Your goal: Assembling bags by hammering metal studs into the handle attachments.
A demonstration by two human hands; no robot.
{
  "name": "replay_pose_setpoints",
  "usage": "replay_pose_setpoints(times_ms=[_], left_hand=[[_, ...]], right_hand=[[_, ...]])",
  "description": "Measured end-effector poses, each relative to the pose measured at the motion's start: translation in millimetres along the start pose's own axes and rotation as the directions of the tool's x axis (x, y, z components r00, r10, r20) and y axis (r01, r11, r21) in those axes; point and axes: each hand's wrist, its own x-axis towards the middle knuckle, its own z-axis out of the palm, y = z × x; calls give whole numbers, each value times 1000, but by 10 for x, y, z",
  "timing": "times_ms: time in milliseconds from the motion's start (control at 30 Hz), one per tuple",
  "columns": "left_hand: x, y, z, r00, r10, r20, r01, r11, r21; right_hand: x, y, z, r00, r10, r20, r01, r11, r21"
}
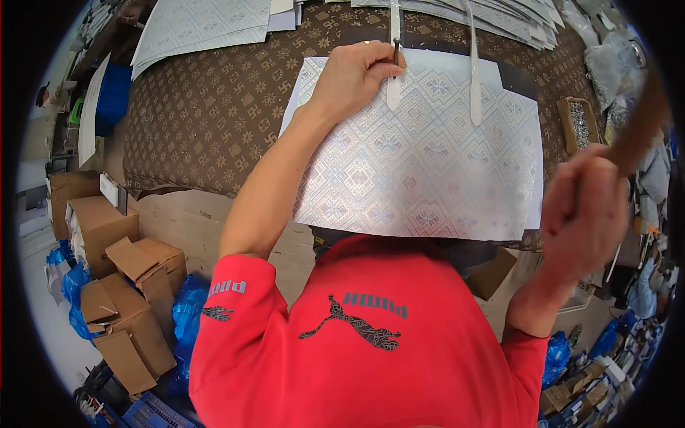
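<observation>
My left hand (354, 77) pinches a thin metal punch (396, 51) and holds it upright on a white strap (393, 98). The strap's rounded end lies on a pale sheet (414, 167) with a silvery geometric pattern, and a second white strap (476, 103) lies to its right. Raised at the right, my right hand (585, 210) is closed round a brown wooden mallet (643, 125). Motion blurs the mallet, and its upper end runs into the dark rim of the picture. Under the sheet, a dark board (519, 82) shows at the upper right.
Brown patterned cloth (193, 135) covers the table. Stacked patterned sheets (203, 32) lie at the far side. A small cardboard box (567, 128) of shiny metal bits stands right, near clear plastic bags (606, 68). Cardboard boxes (135, 321) and blue bags are at the lower left.
</observation>
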Motion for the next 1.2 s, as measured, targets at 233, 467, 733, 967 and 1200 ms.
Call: replay_pose_setpoints(times_ms=[233, 467, 733, 967, 1200], left_hand=[[0, -7, 58, 991, 130, -16, -129, 990, 60], [-5, 29, 54, 986, -106, -125, 88, 985, -147], [-154, 82, -31, 991, -72, 116, 85, 990, -113], [-144, 97, -42, 988, -31, 154, 35, 999, -25], [-162, 97, -70, 986, 103, 132, -108, 994, 32]], right_hand=[[208, 477, 90, 864, 279, 420, 50, 782, -622], [-90, 198, -7, 941, 282, 185, -243, 947, -209], [-246, 416, -112, 924, 334, 185, -297, 933, -202], [-260, 510, -88, 922, 327, 206, -279, 932, -231], [-175, 168, -52, 959, 218, 180, -162, 946, -283]])
